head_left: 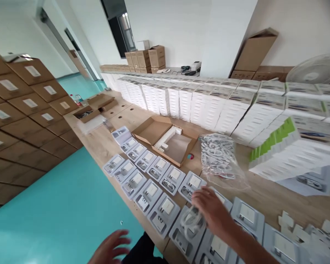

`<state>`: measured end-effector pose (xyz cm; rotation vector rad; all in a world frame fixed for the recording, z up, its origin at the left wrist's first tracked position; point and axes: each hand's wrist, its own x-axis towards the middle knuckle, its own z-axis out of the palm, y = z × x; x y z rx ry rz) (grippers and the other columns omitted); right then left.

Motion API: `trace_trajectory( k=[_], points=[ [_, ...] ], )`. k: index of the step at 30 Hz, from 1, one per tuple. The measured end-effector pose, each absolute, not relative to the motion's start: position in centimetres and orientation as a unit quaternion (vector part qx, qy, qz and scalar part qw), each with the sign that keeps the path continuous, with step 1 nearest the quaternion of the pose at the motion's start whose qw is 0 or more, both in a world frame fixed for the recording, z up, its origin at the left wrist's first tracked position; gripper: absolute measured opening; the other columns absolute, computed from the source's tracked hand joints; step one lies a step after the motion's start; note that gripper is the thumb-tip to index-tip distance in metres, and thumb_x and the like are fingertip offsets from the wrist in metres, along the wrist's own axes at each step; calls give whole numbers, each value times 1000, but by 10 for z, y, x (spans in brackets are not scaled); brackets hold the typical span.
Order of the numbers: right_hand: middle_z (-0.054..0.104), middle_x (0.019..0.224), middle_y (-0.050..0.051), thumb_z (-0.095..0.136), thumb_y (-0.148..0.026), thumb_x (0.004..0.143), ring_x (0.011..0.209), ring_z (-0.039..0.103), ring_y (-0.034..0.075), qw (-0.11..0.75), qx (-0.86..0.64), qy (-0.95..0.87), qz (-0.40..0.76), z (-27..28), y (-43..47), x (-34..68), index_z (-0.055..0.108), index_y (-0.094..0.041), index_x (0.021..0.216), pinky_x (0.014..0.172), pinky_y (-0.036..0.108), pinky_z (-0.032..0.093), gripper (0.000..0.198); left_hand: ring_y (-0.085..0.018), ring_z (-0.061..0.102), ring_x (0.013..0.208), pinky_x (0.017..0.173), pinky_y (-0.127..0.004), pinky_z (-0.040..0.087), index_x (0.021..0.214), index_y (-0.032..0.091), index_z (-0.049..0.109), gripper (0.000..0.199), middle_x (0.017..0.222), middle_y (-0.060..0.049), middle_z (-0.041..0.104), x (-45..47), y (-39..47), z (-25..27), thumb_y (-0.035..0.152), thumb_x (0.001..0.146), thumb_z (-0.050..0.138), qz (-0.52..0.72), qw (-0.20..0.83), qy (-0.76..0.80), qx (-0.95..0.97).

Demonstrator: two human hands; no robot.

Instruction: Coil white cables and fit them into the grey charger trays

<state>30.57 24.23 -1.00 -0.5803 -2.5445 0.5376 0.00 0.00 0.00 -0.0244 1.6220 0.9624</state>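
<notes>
My right hand (210, 207) is closed on a bundle of coiled white cables (192, 223), blurred by motion. It hangs over a grey plastic tray (178, 236) near the table's front edge. Other such trays stand in rows around it, each with a white charger block (167, 206). In the far row, coiled cables (169, 185) lie in the trays' lower pockets; several near-row trays show a white printed piece (158, 221) there instead. Off the table edge, my left hand (112, 247) has its fingers apart and holds nothing.
Behind the trays lie an open cardboard box (178, 160) with white blocks and a clear bag of white cables (218, 156). Stacked white boxes (209, 106) line the table's back. Brown cartons (24, 110) rise at left; a fan (313, 71) is at right.
</notes>
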Motion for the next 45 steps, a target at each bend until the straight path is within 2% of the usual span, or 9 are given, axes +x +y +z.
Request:
trace_trajectory(
  k=[5, 11, 15, 19, 23, 27, 33, 41, 45],
  points=[
    [62, 97, 6, 46, -9, 87, 100, 54, 22, 250, -131, -942, 181, 12, 165, 206, 57, -21, 90, 108, 45, 31, 17, -34, 64, 91, 67, -42, 50, 122, 17, 57, 72, 100, -15, 67, 33, 72, 12, 73, 80, 44, 399, 833, 384, 21],
    [59, 122, 11, 60, -20, 82, 112, 49, 29, 244, -262, -926, 120, -11, 132, 162, 61, -21, 104, 104, 47, 30, 22, -32, 65, 94, 81, -43, 49, 114, 14, 62, 67, 93, -15, 70, 17, 78, -14, 69, 80, 48, 346, 875, 336, -41],
    [46, 139, 15, 65, -35, 77, 126, 39, 35, 228, -298, -915, 151, -9, 126, 140, 56, -21, 122, 108, 53, 26, 48, -32, 66, 92, 76, -42, 52, 110, 10, 63, 68, 92, -17, 71, -27, 86, -27, 69, 81, 47, 310, 894, 321, -40],
    [31, 151, 12, 51, -18, 84, 137, 27, 35, 257, -415, -855, 173, -1, 121, 107, 50, -24, 132, 110, 55, 25, 48, -29, 66, 97, 72, -39, 55, 111, 13, 62, 49, 105, -16, 69, -79, 106, -26, 55, 86, 53, 319, 898, 304, 0],
    [62, 108, 9, 53, -29, 88, 98, 58, 26, 284, -590, -674, 341, -3, 110, 62, 60, -23, 106, 81, 39, 49, 20, -22, 67, 82, 62, -30, 53, 108, 17, 62, 30, 97, -10, 69, -123, 118, -21, 27, 81, 68, 383, 855, 341, 77],
    [56, 64, -3, 74, -37, 74, 58, 50, 15, 254, -615, -530, 525, -2, 94, 10, 55, -23, 76, 54, 26, 39, 23, -14, 62, 63, 61, -26, 49, 92, 15, 62, 20, 75, -3, 66, -147, 123, -20, 22, 76, 71, 399, 825, 390, 90],
    [59, 64, -2, 65, -25, 76, 58, 54, 15, 316, -585, -478, 573, -4, 83, -38, 56, -22, 81, 54, 26, 41, 11, -18, 65, 71, 69, -31, 52, 94, 17, 60, 28, 81, -4, 67, -161, 115, -16, 30, 74, 75, 432, 785, 443, 35],
    [61, 63, -2, 67, -26, 74, 50, 50, 11, 358, -418, -304, 778, -6, 85, -83, 57, -18, 82, 46, 21, 39, 16, -16, 55, 49, 42, -27, 42, 92, 18, 61, 67, 66, -2, 59, -209, 93, -8, 81, 73, 46, 460, 780, 424, 15],
    [63, 68, 0, 74, -38, 73, 51, 50, 11, 430, -402, -212, 780, -22, 89, -108, 59, -18, 90, 44, 21, 35, 30, -13, 56, 57, 52, -23, 44, 94, 18, 60, 48, 71, -1, 60, -283, 107, -24, 63, 77, 62, 504, 667, 534, 125]
  ],
)
